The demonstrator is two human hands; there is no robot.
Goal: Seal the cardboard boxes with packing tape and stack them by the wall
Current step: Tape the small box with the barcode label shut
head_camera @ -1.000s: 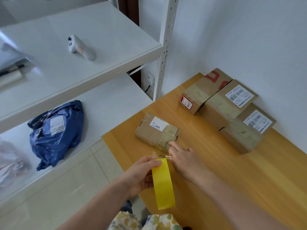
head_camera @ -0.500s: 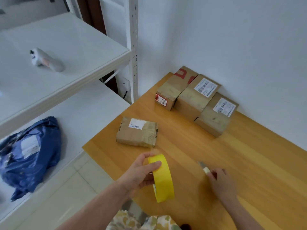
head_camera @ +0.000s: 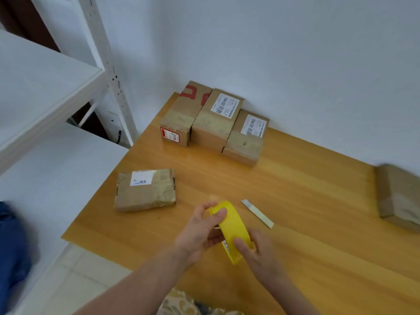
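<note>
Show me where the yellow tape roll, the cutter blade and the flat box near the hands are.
yellow tape roll point(head_camera: 234, 226): head view, outer yellow band.
cutter blade point(head_camera: 258, 214): head view, middle of the strip.
flat box point(head_camera: 145, 195): head view, top face below label.

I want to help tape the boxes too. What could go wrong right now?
1. The small cutter lies on the table close to the right hand, and its metal tip looks bare. A careless reach could nick a finger.
2. The left hand and the right hand both hold the yellow tape roll. Loose tape might stick to itself.
3. The flat parcel sits near the table's edge, so a nudge could push it off.
</note>
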